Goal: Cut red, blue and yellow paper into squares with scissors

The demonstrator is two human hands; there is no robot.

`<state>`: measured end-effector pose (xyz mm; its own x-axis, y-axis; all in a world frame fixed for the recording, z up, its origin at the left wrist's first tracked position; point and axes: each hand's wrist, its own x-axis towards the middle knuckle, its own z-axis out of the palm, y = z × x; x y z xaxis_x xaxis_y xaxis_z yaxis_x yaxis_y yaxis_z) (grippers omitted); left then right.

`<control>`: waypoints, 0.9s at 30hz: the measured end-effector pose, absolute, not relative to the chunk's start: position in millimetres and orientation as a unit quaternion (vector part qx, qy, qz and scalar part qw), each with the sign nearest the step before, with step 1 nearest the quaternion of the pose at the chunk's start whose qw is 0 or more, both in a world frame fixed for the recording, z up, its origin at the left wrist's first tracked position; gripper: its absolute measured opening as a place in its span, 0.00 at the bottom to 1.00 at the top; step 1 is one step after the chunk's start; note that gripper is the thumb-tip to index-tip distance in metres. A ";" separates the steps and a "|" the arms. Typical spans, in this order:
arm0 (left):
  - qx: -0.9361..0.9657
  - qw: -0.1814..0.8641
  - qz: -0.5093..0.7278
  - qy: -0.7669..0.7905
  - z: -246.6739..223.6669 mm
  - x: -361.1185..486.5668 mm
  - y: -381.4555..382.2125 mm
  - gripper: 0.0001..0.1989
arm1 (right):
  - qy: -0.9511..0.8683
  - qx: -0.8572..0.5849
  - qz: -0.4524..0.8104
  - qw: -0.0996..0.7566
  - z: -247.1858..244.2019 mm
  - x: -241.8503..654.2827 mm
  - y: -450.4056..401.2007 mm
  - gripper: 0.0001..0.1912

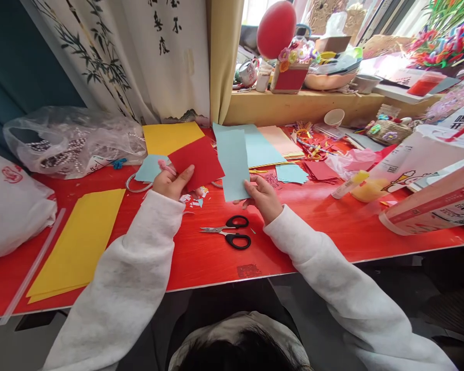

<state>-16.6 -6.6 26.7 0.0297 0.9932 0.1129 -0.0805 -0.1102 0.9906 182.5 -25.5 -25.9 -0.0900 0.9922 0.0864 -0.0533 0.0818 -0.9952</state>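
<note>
My left hand [172, 179] is closed on a red paper piece [198, 161], thumb on top, tilted above the table. Between thumb and fingers my right hand [263, 196] pinches a light blue paper strip [234, 162] by its lower right edge, held upright beside the red one. Below both hands lie black-handled scissors [228, 232], their blades slightly apart and pointing left. Behind the hands are a yellow sheet [170, 136], light blue sheets [265, 147] and a small light blue piece [151, 167], partly hidden by my left hand. Small paper scraps [199, 201] lie under the red paper.
Long yellow strips [79, 237] and a clear plastic strip [34, 263] lie at left, near plastic bags [77, 141]. To the right are red squares [320, 171], a glue stick [350, 184] and large cups [429, 201]. The red table's [216, 273] front edge is close.
</note>
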 end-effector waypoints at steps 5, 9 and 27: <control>0.572 0.521 0.433 0.462 9.5 0.6 -14.0 0.19 | -0.501 -0.388 0.575 0.518 -29.1 173.7 -28.5 0.20; 0.559 0.508 0.408 0.513 -0.6 3.9 -10.5 0.24 | -0.496 -0.383 0.585 0.514 -30.5 171.6 -28.6 0.20; 0.581 0.518 0.419 0.468 -8.1 4.2 -4.7 0.35 | -0.522 -0.383 0.578 0.497 -25.8 167.1 -32.3 0.19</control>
